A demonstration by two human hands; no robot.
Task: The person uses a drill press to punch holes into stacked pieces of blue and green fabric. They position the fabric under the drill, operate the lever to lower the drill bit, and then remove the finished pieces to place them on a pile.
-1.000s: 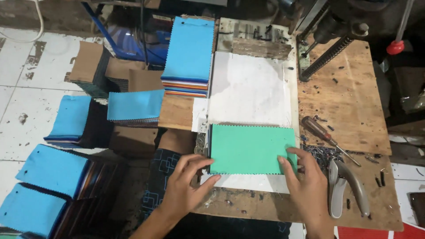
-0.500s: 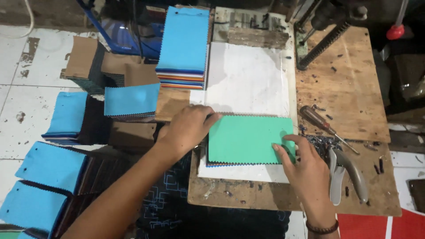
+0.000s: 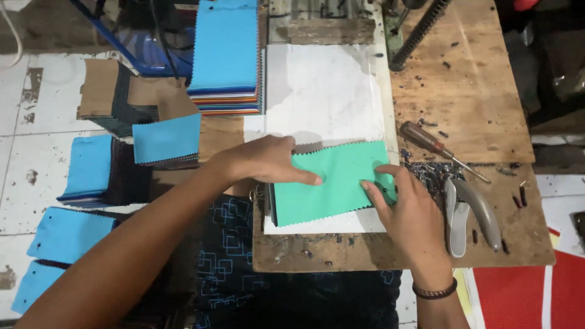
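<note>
Two hands rest on a green fabric swatch (image 3: 332, 183) lying on a white sheet (image 3: 323, 91) atop the wooden workbench (image 3: 469, 97). Left hand (image 3: 265, 159): fingers extended flat, pressing the swatch's upper left portion, nothing gripped. Right hand (image 3: 405, 210): fingers spread, fingertips pressing the swatch's right edge, nothing gripped. Right of the swatch lie a screwdriver (image 3: 436, 146) and grey pliers (image 3: 469, 213). Beyond the swatch's far left corner stands a stack of swatches topped in blue (image 3: 228, 55).
</note>
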